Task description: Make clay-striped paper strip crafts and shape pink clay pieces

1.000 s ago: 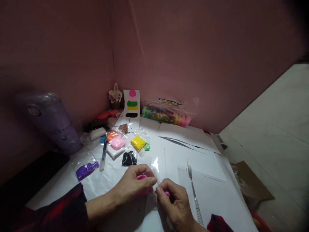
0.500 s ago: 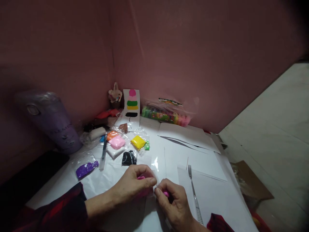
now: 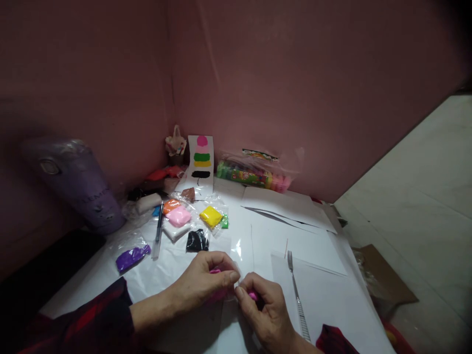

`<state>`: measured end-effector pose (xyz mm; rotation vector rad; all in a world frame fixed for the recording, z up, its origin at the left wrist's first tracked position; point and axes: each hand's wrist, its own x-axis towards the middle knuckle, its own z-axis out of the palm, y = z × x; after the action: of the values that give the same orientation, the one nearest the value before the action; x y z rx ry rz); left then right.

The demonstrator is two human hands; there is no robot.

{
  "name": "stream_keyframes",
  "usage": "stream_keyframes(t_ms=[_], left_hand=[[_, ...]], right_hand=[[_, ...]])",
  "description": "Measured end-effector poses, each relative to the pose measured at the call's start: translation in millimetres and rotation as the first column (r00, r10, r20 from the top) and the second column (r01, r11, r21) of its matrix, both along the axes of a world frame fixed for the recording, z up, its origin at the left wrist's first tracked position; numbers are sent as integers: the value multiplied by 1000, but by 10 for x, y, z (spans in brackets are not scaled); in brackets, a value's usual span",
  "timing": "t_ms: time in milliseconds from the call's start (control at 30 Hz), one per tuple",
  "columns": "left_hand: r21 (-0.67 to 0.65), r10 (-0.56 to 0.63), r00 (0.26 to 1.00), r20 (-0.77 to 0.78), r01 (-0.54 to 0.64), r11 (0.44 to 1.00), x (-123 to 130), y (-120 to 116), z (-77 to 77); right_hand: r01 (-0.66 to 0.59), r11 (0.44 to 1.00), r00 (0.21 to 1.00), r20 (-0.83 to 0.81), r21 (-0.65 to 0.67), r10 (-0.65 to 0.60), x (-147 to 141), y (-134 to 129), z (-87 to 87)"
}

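Note:
My left hand is closed in a pinch on a clear plastic bag with magenta clay in it; the bag hangs partly hidden below the fingers. Close beside it, my right hand is closed round a small lump of magenta clay, of which only a bit shows in the curled fingers. Its thumb and index finger meet at the bag's edge; whether they grip it I cannot tell. Just beyond the left hand lies a packet of black clay. To the right of the right hand lies a fork.
Bagged purple, pink and yellow clay lie at the left with a pen. A painted paper strip leans at the wall near a clay pack. A purple bottle stands left. A toothpick lies near the fork.

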<state>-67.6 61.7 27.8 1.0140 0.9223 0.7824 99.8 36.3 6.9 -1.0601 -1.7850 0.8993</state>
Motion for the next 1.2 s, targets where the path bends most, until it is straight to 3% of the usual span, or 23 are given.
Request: stream_keyframes(t_ms=[1200], left_hand=[[6, 32, 998, -51, -32, 999, 26, -3, -3]], right_hand=[[-16, 1000, 1000, 3, -25, 16, 2, -13, -13]])
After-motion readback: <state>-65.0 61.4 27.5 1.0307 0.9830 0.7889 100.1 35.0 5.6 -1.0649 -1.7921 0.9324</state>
